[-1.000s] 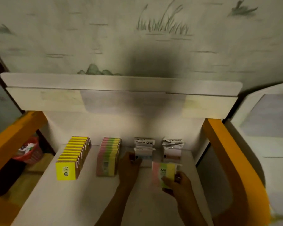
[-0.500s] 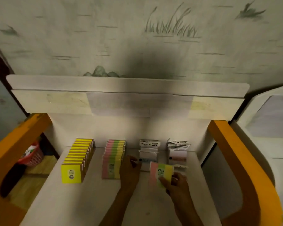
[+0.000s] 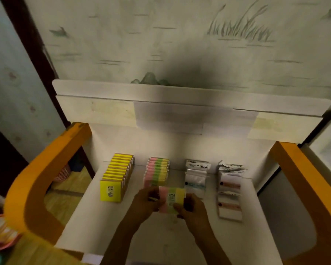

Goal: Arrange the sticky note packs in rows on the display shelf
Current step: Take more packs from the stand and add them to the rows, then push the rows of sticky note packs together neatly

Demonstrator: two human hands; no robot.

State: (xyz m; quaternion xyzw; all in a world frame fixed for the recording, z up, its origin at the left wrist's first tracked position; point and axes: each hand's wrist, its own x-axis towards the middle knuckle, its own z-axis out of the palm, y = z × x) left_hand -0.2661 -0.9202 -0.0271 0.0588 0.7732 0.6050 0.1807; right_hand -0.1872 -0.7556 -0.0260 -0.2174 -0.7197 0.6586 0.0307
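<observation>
Moved: striped pack (image 3: pixel 172 200) has shifted left from the right side of the shelf (image 3: pixel 96 213); left hand (image 3: pixel 146 202) has left the white packets and joined it.
Grip: both hands pinch the one pack, left hand fingers curled on its left edge, right hand (image 3: pixel 191 207) fingers closed on its right and lower edge.
Position: pack is upright, face toward the camera, at the front end of the striped row (image 3: pixel 157 171); contact with the row can't be confirmed.
Why: two-sided hold likely squares it up with the row before seating it as the new front pack.
Look: pink, green and yellow vertical bands, label reads 2209, slightly blurred.
Neighbours: yellow row (image 3: pixel 116 179) left, front label 2207; white packets (image 3: pixel 196 175) and a second packet row (image 3: pixel 230 190) right.
</observation>
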